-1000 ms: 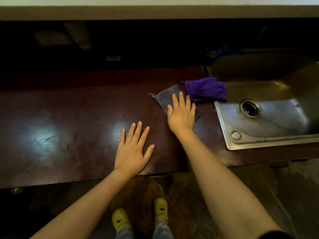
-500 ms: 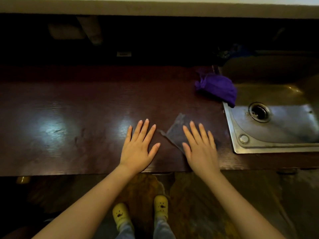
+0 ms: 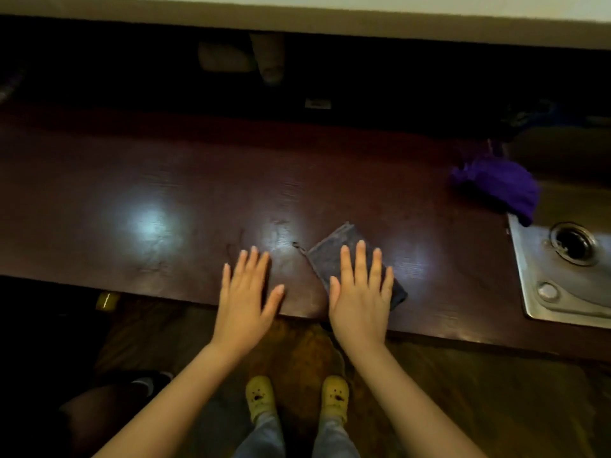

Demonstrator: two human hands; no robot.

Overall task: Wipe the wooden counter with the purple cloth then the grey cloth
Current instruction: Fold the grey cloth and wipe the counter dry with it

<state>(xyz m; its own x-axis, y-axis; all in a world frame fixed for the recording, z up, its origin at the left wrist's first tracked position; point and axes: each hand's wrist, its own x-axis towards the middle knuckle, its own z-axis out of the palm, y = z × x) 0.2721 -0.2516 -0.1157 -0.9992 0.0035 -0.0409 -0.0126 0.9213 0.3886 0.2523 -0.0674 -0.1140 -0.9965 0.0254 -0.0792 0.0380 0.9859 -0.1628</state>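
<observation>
The dark wooden counter (image 3: 132,193) runs across the view, glossy with light patches. A folded grey cloth (image 3: 334,246) lies near its front edge, and my right hand (image 3: 358,299) presses flat on it with fingers spread, covering its near half. My left hand (image 3: 246,299) rests flat on the bare wood just left of the cloth, holding nothing. The purple cloth (image 3: 496,186) sits crumpled at the far right, draped over the corner of the sink.
A steel sink (image 3: 542,269) with a round drain (image 3: 572,242) is set into the counter at the right. A dark recess and a pale ledge (image 3: 297,14) run behind the counter. My feet in yellow shoes (image 3: 261,396) stand below the front edge.
My right hand has dragged the grey cloth from beside the purple cloth back to the counter's front edge and away from the sink. My left hand stays flat on the wood.
</observation>
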